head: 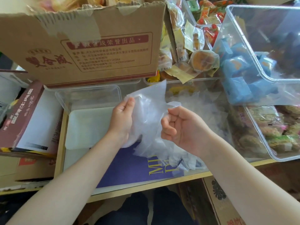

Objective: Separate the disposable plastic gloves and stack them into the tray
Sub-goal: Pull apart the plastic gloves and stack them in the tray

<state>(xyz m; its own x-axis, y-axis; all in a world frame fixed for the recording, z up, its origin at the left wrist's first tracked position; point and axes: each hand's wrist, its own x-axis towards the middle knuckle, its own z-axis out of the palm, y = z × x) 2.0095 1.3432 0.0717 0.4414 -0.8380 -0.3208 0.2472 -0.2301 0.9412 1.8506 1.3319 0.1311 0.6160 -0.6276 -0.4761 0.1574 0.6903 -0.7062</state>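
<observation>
1. Gloves [149,111]: thin translucent plastic film, crinkled, faintly glossy.
2. Tray [87,127]: clear plastic, smooth, frosted-looking base.
3. Cardboard box [90,51]: matt brown corrugated board, torn rim.
4. Bin [259,65]: clear glossy hard plastic.
5. Table edge [146,187]: light wood.

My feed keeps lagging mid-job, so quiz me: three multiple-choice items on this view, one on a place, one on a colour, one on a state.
1. Where is the white tray?
A. Left of the left hand
B. Inside the cardboard box
C. On top of the blue packets

2. What colour is the sheet with yellow letters under the glove pile?
A. Red
B. Purple
C. Green

3. What is the right hand doing?
A. Lying flat on the table
B. Lifting the tray
C. Pinching thin clear plastic

Answers:
1 A: the tray lies on the table beside the left hand.
2 B: purple shows around the lettering.
3 C: its curled fingers nip the clear gloves that the left hand also holds.
</observation>
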